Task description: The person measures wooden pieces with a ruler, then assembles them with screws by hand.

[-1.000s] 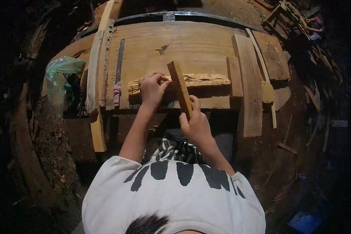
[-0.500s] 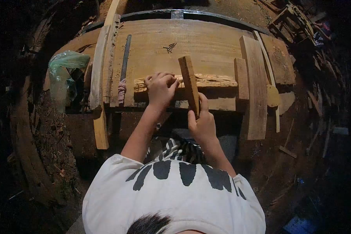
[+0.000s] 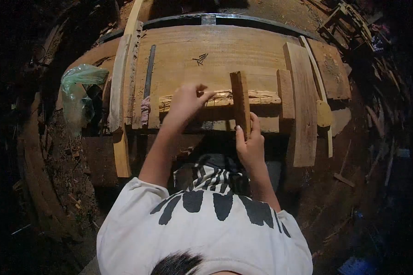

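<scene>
My right hand (image 3: 251,145) grips the lower end of a short wooden block (image 3: 240,103), which stands up from the hand over the bench's near side. Behind its upper part runs a rough, splintered wood strip (image 3: 263,97). My left hand (image 3: 188,101) is over the left half of this strip, slightly smeared by motion. Its thumb and fingers are curled together in a pinch; whatever may be between the fingertips is too small to make out. Several nails (image 3: 200,59) lie in a loose pile on the wide board (image 3: 179,46) beyond the strip.
On the left lie a dark metal bar (image 3: 149,68) with a cloth-wrapped end (image 3: 145,110), long wooden strips (image 3: 119,82) and a green plastic bag (image 3: 78,89). To the right are a small block (image 3: 286,94), a longer plank (image 3: 303,110) and a thin stick (image 3: 316,73).
My right hand has moved right with the wooden block, which now stands more upright. My left hand has shifted slightly and is blurred. The whole view has moved a little.
</scene>
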### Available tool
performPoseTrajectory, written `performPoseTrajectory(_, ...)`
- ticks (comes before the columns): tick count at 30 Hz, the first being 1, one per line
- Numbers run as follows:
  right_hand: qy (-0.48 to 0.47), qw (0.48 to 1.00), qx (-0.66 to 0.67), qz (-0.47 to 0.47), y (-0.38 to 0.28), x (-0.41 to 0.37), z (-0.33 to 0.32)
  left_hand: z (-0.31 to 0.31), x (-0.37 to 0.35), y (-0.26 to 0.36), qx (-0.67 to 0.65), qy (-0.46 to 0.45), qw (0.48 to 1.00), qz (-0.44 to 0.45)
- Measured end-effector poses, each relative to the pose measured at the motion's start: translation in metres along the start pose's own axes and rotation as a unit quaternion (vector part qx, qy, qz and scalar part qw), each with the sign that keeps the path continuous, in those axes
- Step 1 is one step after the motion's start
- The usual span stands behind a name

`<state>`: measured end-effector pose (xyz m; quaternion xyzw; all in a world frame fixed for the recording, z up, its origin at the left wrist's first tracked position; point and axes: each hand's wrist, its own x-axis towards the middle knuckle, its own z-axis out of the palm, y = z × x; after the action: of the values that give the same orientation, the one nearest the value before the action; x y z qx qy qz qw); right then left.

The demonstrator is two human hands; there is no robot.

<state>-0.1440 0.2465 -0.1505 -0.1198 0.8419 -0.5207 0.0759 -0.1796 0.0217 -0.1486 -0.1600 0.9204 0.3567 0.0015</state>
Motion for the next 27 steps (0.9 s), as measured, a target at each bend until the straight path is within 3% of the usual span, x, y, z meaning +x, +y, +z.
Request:
performPoseTrajectory(1, -0.004, 0.999, 0.017, 0.035, 0.002, 0.000, -0.003, -0.005, 0.009, -0.002, -0.079, -0.022, 0.996, -0.027)
performPoseTrajectory(2, -0.008, 0.997, 0.033, 0.069, 0.004, 0.000, -0.005, -0.011, 0.023, -0.008, -0.076, -0.021, 0.997, -0.026)
performPoseTrajectory(7, 0.003, 0.993, 0.079, 0.090, 0.015, -0.003, -0.010, -0.021, 0.104, -0.046, 0.024, 0.095, 0.994, 0.057)
performPoseTrajectory(11, 0.009, 0.992, 0.096, 0.084, 0.026, -0.005, -0.011, -0.002, 0.140, -0.063, 0.116, 0.117, 0.982, 0.097)
performPoseTrajectory(13, 0.013, 0.993, 0.101, 0.054, 0.041, -0.005, -0.009, -0.002, 0.135, -0.064, 0.150, 0.099, 0.978, 0.101)
performPoseTrajectory(17, 0.000, 0.975, 0.194, 0.106, 0.045, 0.001, -0.012, -0.004, 0.131, -0.054, 0.177, 0.100, 0.976, 0.076)
performPoseTrajectory(19, -0.012, 0.969, 0.218, 0.115, 0.054, 0.002, -0.012, -0.002, 0.134, -0.061, 0.163, 0.077, 0.978, 0.108)
performPoseTrajectory(22, 0.015, 0.956, 0.284, 0.068, 0.070, 0.005, -0.006, -0.005, 0.126, -0.055, 0.130, 0.068, 0.987, 0.065)
performPoseTrajectory(27, -0.026, 0.915, 0.396, 0.068, 0.083, 0.011, -0.010, -0.010, 0.083, -0.026, 0.073, 0.079, 0.993, 0.047)
